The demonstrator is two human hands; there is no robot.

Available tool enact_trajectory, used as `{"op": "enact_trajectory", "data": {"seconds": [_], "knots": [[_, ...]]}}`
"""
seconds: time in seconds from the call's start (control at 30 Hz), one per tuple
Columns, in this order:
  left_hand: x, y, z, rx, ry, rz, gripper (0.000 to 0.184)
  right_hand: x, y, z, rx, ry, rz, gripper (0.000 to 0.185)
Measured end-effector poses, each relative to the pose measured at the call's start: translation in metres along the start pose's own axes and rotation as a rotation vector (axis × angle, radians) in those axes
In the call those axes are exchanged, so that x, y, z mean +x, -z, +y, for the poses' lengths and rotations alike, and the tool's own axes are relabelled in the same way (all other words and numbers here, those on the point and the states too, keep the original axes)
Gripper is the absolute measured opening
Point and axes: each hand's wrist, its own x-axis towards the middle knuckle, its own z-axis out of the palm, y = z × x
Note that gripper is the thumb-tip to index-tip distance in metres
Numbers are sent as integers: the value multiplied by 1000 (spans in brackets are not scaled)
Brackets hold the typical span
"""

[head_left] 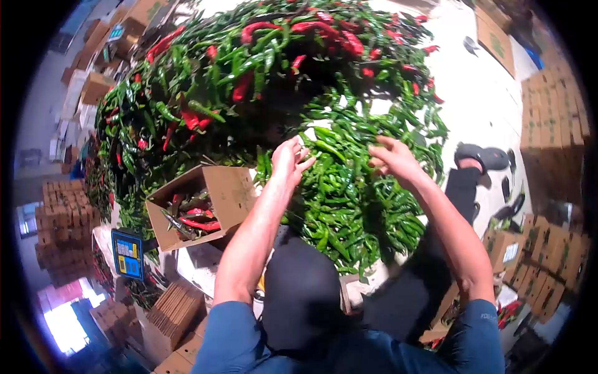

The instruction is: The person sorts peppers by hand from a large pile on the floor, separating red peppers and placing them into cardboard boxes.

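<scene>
A large heap of long green peppers lies in front of me, with red peppers mixed in at its far side. My left hand is over the heap's near left part, fingers apart and bent, with nothing visible in it. To its right, my right hand hovers at the green peppers, fingers spread and curved, holding nothing I can see. Left of my left forearm, an open cardboard box is tilted, with red and dark peppers inside.
A blue-faced scale display stands left of the box. Flattened cardboard is stacked at the lower left. Stacked cartons line the right side. A dark shoe rests on the white floor sheet, near my right forearm.
</scene>
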Motion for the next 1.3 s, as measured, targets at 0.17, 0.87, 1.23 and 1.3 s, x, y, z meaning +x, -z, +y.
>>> {"op": "enact_trajectory", "data": {"seconds": [0.17, 0.87, 1.23, 1.3], "knots": [[18, 13, 64, -676, -160, 152, 99, 99, -114, -70, -10, 111, -20, 97], [101, 6, 151, -317, -236, -468, 47, 225, -179, -76, 40, 372, 42, 8], [48, 54, -60, 346, 109, -488, 39, 95, -72, 91, -635, 30, -144, 48], [24, 74, -92, 304, 122, -547, 48, 68, -67, 109, -599, -26, -165, 57]]}}
